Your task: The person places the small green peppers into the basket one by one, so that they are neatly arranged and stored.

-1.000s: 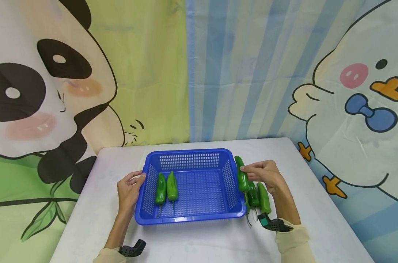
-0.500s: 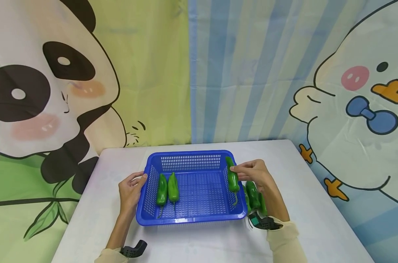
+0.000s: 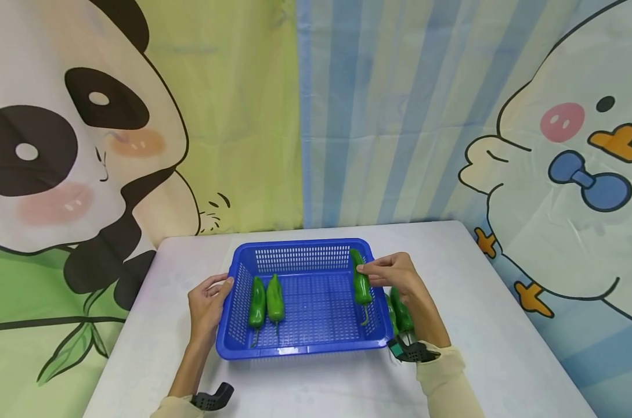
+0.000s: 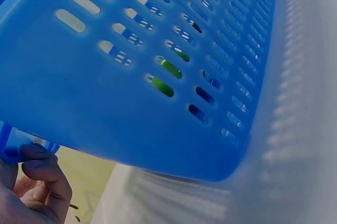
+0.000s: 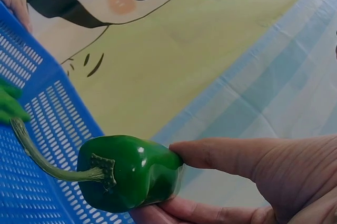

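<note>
Right grip (image 3: 396, 271) pinches a pepper (image 3: 363, 288) front-to-back, stem (image 5: 66, 175) nearest.

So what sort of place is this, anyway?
Probably a makeshift indoor recording corner: a panda-print curtain behind a white table, and a black wrist camera in view.

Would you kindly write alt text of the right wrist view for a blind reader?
A person's right grip pinches a glossy green pepper with a curved stem, in front of a slotted blue plastic basket. The left grip touches the basket; part of another green pepper shows at the left edge; a panda-printed fabric backdrop hangs behind.
</note>
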The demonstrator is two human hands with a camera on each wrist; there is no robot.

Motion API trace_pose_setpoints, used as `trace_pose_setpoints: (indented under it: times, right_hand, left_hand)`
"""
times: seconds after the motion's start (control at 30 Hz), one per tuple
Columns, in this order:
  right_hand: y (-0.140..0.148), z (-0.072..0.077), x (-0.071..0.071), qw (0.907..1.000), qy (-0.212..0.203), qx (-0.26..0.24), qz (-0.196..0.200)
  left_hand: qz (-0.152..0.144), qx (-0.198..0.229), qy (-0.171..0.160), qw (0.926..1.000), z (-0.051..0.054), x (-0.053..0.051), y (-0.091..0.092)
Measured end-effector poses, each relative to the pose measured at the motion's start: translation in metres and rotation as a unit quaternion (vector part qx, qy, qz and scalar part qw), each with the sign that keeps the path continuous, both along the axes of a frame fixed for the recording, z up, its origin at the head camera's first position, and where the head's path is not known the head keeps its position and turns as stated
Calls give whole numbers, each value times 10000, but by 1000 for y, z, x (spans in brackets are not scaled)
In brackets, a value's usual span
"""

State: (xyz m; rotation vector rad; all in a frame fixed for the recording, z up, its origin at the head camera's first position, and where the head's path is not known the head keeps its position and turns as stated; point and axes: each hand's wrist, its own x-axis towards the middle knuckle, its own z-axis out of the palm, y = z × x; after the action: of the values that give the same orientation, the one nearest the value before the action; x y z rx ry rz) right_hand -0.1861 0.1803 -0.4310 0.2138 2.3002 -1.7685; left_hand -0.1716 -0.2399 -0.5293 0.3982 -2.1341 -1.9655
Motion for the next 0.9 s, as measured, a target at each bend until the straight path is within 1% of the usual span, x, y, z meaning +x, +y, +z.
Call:
trace_pose_setpoints:
  times: [0.2,0.37,0.5,0.63,0.73,0.9]
  right_hand:
    - [-8,-1,-2,10000,-24,-26,-13]
    - [-16,-4,-3,9998,128,-69,130]
    - [-23,-7,-6,9994,204,-196,199]
    - [-27,-12,-11,9994,121,-250,206]
    - [-31,-14,-13,9996,-15,-242,162]
    - [-37,-11,-10,9997,7,-146,176]
  left_hand:
    - [-16,10,38,10000,1,-1,-1]
    - [-43,39,-70,10000,-1,-1,-1]
    - [-40,86,-50,9999,-2,0,-2]
    - [-35,136,7,9999,-3,1,-3]
    - [-29,137,10,9999,-4,1,-3]
    - [-45,119,12,9999,-4,0,-2]
